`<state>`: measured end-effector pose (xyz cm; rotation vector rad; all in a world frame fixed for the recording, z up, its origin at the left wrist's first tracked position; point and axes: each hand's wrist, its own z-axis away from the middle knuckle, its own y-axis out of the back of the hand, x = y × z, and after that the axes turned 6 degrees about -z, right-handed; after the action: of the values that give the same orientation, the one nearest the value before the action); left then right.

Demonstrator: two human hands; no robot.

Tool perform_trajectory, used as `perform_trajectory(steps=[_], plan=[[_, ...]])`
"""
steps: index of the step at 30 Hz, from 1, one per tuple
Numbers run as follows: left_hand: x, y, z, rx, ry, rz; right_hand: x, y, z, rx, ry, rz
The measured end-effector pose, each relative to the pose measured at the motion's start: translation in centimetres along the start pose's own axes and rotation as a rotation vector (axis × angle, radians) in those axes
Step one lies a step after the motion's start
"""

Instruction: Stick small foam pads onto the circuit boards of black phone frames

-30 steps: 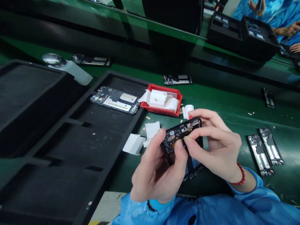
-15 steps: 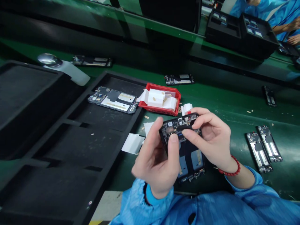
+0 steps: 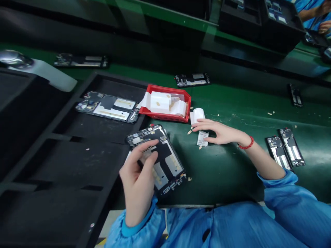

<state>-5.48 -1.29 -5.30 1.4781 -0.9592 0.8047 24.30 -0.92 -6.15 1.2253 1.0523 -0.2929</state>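
Note:
A phone frame with bare circuit parts (image 3: 168,156) lies tilted on the green table beside the black tray. My left hand (image 3: 139,172) is over its left part, thumb and forefinger apart above the board; the other fingers are mostly hidden. To the right, my right hand (image 3: 221,133) reaches out with its fingers spread. Its thumb meets a small printed paper sheet (image 3: 201,138), and its fingertips are by a folded white paper (image 3: 198,113). A red bin (image 3: 165,116) behind holds white strips. In the tray, another phone frame (image 3: 111,107) lies near the bin.
A black compartment tray (image 3: 64,165) fills the left side, near a white-handled tool (image 3: 55,75). More phone frames lie at the back (image 3: 192,80) and on the right (image 3: 292,148). Black boxes (image 3: 276,34) and another person's hands (image 3: 324,17) are at the upper right.
My right hand has left the phone frame and moved to the small papers. The phone frame has gone down and left, and my left hand has loosened over it. The view has shifted.

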Motion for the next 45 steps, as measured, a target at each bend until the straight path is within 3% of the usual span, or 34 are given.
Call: perform_trajectory(steps=[4,11,15,23,29,32,34,36,39,41,45], plan=[[0.7,-1.0,0.1,-0.058,0.097,0.002,-0.4,-1.1,-1.1,0.076,0.012,0.038],[3.6,-3.6,0.1,-0.206,-0.119,-0.001,-5.9,-0.5,1.3,0.336,0.008,-0.035],[4.4,-4.9,0.2,-0.278,-0.175,0.073,-7.7,-0.7,2.0,0.345,-0.002,-0.053],[4.6,-5.4,0.7,-0.305,-0.15,0.087,-8.3,0.2,2.0,0.305,0.13,0.233],[4.5,-5.5,0.6,-0.353,-0.025,0.078,-8.1,-1.1,2.1,0.367,0.274,0.626],[4.3,-5.6,0.4,-0.386,0.026,0.07,-7.7,-1.6,2.3,0.368,0.336,0.683],[4.0,-5.8,0.2,-0.412,0.052,0.057,-7.7,-1.7,2.5,0.39,0.32,0.585],[3.5,-6.3,0.1,-0.447,0.074,0.038,-8.0,-1.6,2.7,0.451,0.244,0.347],[2.3,-7.3,-0.1,-0.525,0.093,0.011,-9.0,-1.0,2.9,0.519,0.057,-0.208],[1.5,-7.5,-0.4,-0.588,0.096,0.006,-9.7,-0.7,2.8,0.491,-0.063,-0.56],[0.7,-5.6,-0.9,-0.661,0.067,0.049,-10.9,-0.5,2.0,0.388,-0.158,-0.938]])
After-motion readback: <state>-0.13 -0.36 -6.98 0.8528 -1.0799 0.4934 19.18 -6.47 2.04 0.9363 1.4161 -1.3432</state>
